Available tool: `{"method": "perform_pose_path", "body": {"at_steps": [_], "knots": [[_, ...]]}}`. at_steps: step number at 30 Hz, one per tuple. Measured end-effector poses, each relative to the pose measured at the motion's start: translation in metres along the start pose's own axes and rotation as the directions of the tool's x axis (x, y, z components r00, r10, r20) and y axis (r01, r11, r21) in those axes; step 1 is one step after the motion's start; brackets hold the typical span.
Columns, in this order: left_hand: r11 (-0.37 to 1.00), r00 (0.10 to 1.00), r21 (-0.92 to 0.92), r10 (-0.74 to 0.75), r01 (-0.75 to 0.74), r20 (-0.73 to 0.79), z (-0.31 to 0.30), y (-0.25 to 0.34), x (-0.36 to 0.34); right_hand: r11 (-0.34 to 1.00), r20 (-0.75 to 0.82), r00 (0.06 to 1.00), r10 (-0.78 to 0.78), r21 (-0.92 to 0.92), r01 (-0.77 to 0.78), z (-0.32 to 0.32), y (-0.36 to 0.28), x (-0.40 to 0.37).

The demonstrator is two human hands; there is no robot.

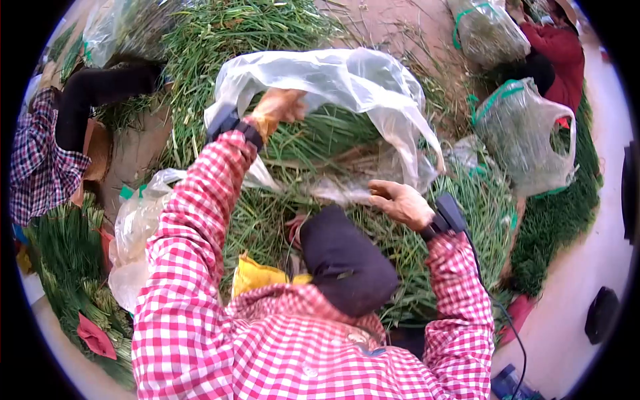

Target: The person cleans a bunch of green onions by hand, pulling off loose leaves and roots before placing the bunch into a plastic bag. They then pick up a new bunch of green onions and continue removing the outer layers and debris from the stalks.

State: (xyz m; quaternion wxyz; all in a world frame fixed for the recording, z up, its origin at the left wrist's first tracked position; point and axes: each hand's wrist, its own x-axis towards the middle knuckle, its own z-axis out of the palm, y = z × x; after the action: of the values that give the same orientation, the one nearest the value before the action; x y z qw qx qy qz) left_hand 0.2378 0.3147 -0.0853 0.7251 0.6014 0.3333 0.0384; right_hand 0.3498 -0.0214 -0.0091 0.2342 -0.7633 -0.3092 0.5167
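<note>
A clear plastic bag (360, 79) stands wide-mouthed in front of me, with long green stalks (327, 133) inside and beneath it. My left hand (279, 107) is at the bag's far left rim, its fingers curled on the film and slightly blurred. At the near right edge of the bag is my right hand (403, 203), fingers bent toward the film and closed on it. The exact grip of both hands is partly hidden. Below the bag, my dark-clad knee (347, 260) rests among more loose stalks.
Filled plastic bags with green ties (527, 137) stand at the right. Another plastic bag (137, 233) lies left. Grass heaps (247, 33) surround me. A person in a plaid shirt (43, 153) sits left; another in red (557, 57) sits far right. A cable (497, 300) hangs from my right wrist.
</note>
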Motion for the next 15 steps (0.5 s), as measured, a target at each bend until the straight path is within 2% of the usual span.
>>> {"method": "perform_pose_path", "body": {"at_steps": [2,3,4,5,6,7,8,9,10,12,14,15], "knots": [[0.974,0.972,0.034,0.222,-0.226,0.082,-0.019,0.046,0.031,0.983,0.091,0.996,-0.02,-0.181,0.037,-0.027,-0.014,0.054],[0.684,0.894,0.606,0.437,-0.405,0.104,-0.036,0.061,0.067,0.922,-0.045,0.998,-0.051,-0.385,0.03,-0.044,-0.017,0.078],[0.537,0.838,0.708,0.527,-0.458,0.143,-0.045,0.077,0.081,0.722,-0.194,0.915,-0.353,-0.679,0.135,-0.064,-0.014,0.103],[0.373,0.772,0.794,0.61,-0.48,0.18,-0.053,0.093,0.094,0.83,-0.356,0.853,-0.38,-0.539,0.145,-0.085,0.003,0.135],[0.595,0.77,0.577,0.631,-0.559,0.096,-0.053,0.116,0.089,0.899,-0.426,0.818,-0.386,-0.372,0.23,-0.112,0.013,0.158],[0.52,0.74,0.625,0.658,-0.582,0.142,-0.049,0.135,0.082,0.912,-0.489,0.784,-0.383,-0.334,0.237,-0.128,-0.004,0.165],[0.44,0.708,0.666,0.679,-0.602,0.192,-0.048,0.148,0.08,0.976,-0.546,0.81,-0.216,-0.129,0.173,-0.129,-0.031,0.161],[0.369,0.684,0.685,0.681,-0.628,0.26,-0.051,0.154,0.085,0.997,-0.377,0.924,-0.064,0.023,0.079,-0.129,-0.056,0.157],[0.344,0.649,0.662,0.705,-0.666,0.286,-0.056,0.149,0.092,0.987,-0.169,0.983,0.076,0.15,-0.051,-0.123,-0.074,0.157],[0.29,0.569,0.607,0.753,-0.739,0.332,-0.067,0.134,0.099,0.985,0.045,0.999,0.006,0.169,-0.014,-0.078,-0.103,0.166],[0.206,0.616,0.756,0.725,-0.622,0.308,-0.077,0.124,0.094,0.952,0.042,0.958,-0.283,-0.106,0.286,-0.036,-0.095,0.203],[0.179,0.651,0.809,0.7,-0.56,0.295,-0.083,0.117,0.095,0.803,-0.1,0.875,-0.474,-0.457,0.383,-0.015,-0.077,0.237]]}}
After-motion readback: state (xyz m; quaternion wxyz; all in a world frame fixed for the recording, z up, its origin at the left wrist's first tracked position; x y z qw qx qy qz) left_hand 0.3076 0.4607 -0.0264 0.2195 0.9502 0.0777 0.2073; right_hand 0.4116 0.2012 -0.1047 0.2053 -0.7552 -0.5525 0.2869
